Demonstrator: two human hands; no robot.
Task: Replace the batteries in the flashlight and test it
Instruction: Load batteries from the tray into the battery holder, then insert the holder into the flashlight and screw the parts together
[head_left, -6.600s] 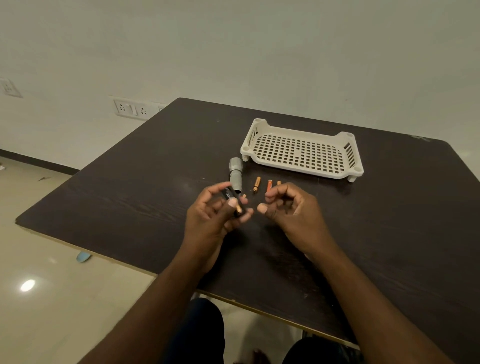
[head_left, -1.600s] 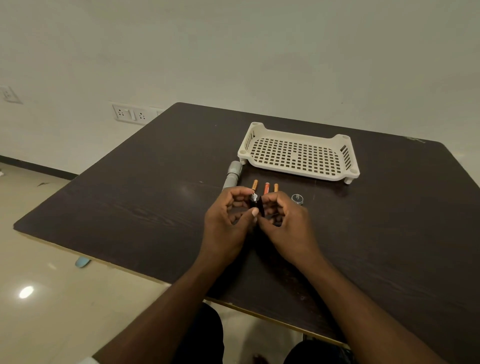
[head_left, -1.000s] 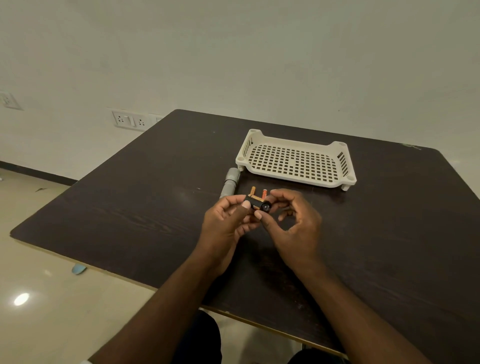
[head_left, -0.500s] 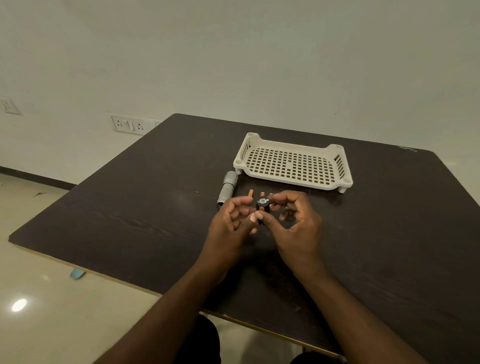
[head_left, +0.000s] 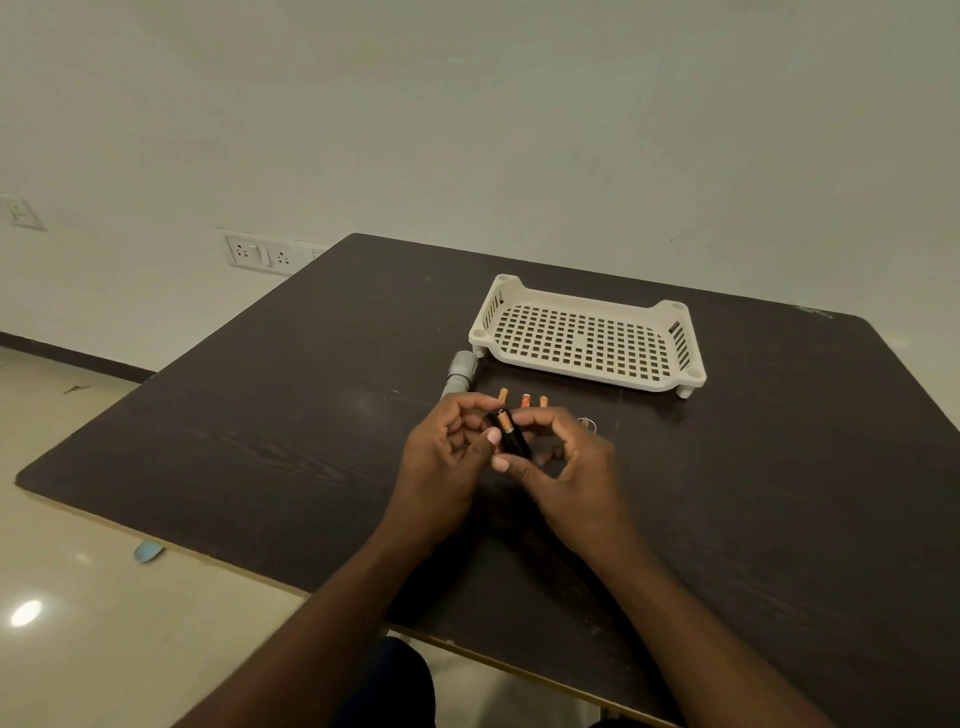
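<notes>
Both hands meet over the dark table around a small black battery holder with a copper-topped battery in it. My left hand pinches the holder from the left. My right hand grips it from the right with thumb and curled fingers. The grey flashlight body lies on the table just beyond my left hand. Three loose orange batteries lie side by side behind the hands. A small round end cap rests right of them.
A cream perforated plastic tray stands behind the batteries, towards the table's far side. The table's near edge runs under my forearms. Wall sockets sit on the wall at the left, with tiled floor below.
The holder has been turned from end-on to lying slanted, so a battery's side shows. Both hands keep hold of it. The camera tilted slightly, revealing the end cap again.
</notes>
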